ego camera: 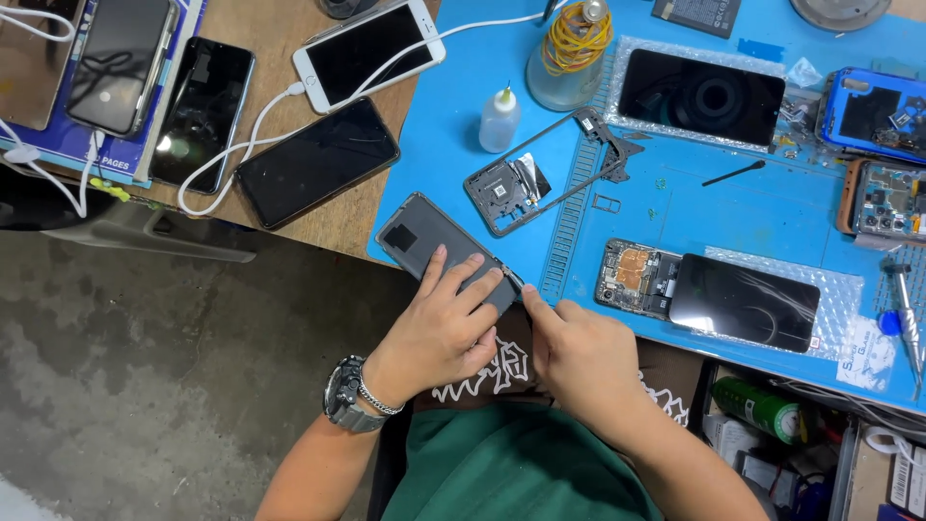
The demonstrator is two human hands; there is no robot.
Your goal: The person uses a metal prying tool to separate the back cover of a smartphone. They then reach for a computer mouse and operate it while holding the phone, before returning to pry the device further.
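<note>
- Left hand point(446, 328) presses flat, fingers spread, on a grey phone point(439, 253) at the blue mat's point(453, 125) front-left corner.
- Right hand point(579, 352) pinches the grey phone's near edge.
- A white label point(865, 353) lies at the mat's front-right edge.

A bright blue mat point(772, 207) with a faint grid is seen across the upper right of the frame, laid on a brown wooden bench point(260, 24). A grey phone back cover point(424, 246) is shown at the centre under the left hand point(439, 333). Black glossy screens are seen on the phones point(316, 161) at the upper left, one of them framed in white point(369, 50), with white cables point(231, 159). Yellow bands are wound on a clear bottle point(567, 53). A dark green shirt point(521, 463) with a white pattern fills the bottom centre, beside a silver wristwatch point(347, 394).
</note>
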